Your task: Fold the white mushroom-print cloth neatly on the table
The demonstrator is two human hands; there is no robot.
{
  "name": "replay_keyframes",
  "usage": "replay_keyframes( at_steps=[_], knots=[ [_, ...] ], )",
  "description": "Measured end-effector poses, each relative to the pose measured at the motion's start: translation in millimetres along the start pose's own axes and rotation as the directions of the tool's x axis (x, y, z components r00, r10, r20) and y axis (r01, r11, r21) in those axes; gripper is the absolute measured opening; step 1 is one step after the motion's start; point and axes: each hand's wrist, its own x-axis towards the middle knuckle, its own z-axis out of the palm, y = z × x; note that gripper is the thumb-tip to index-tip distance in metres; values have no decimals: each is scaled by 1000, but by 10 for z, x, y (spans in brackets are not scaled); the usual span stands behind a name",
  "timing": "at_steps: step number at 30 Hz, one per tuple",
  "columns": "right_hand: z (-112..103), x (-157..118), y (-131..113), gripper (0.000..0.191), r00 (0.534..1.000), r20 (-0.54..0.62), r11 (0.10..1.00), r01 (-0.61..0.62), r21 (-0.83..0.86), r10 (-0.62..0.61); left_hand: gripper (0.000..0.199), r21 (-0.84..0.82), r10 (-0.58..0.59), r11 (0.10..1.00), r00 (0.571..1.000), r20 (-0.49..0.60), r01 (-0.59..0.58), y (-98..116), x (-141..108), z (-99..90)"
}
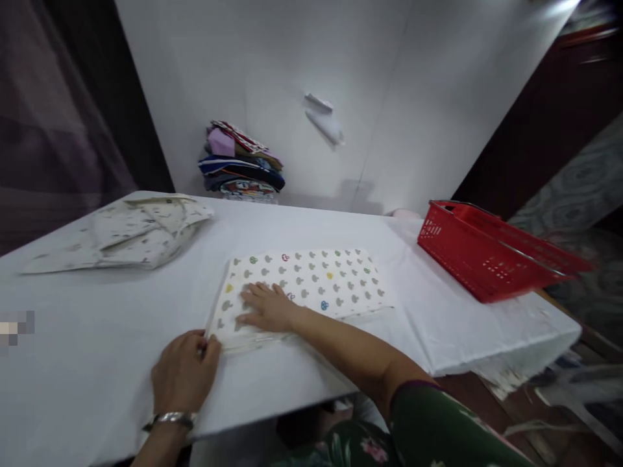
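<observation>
A white cloth [316,275] printed with small grey and coloured mushroom-like or mouse-head shapes lies folded in a flat rectangle in front of me. My right hand [270,308] rests flat on its left half, fingers spread. At the near left corner, my left hand [187,366] pinches the cloth's edge between thumb and fingers; a silvery bracelet or watch is on that wrist. Layered edges show along the cloth's near side, partly covered by my right forearm.
The folded cloth lies on a white-covered table [389,363]. Another printed white cloth [146,233] lies crumpled at the back left. A stack of folded clothes [243,162] stands by the wall. On the right sits a red plastic basket [487,253] with metal handles.
</observation>
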Motion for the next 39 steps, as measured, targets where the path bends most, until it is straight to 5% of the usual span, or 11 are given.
replay_keyframes(
  at_steps=[3, 6, 8, 11, 13, 16, 22, 28, 39],
  knots=[
    [-200, -279, 145, 56, 985, -171, 996, -8, 85, 22, 28, 7, -32, 999, 999, 36, 31, 28, 23, -30],
    [-391, -840, 573, 39, 920, -360, 982, -99, 163, 153, 27, 20, -80, 997, 994, 69, 79, 64, 37, -63],
    [-503, -1336, 952, 29, 782, -463, 905, -309, 292, 417, 28, 40, -103, 994, 989, 106, 99, 87, 46, -83],
    [-665, -2057, 1440, 22, 445, -379, 584, -607, 539, 811, 28, 83, -115, 991, 984, 134, 105, 105, 68, -90],
    [-751, -2392, 1622, 19, 380, -288, 475, -655, 587, 879, 27, 129, -134, 985, 982, 134, 116, 108, 85, -75],
    [-808, -2590, 1701, 25, 380, -168, 397, -676, 621, 910, 29, 179, -147, 976, 982, 116, 125, 111, 103, -48],
    [-799, -2435, 1684, 39, 414, -16, 337, -718, 609, 910, 31, 224, -122, 970, 985, 123, 92, 118, 99, -60],
    [-894, -2346, 1698, 32, 462, -43, 419, -757, 502, 886, 31, 227, -122, 970, 983, 138, 89, 123, 83, -85],
    [-776, -2351, 1774, 16, 419, -134, 436, -809, 394, 898, 33, 176, -77, 983, 986, 150, 50, -31, 129, 38]
  ],
)
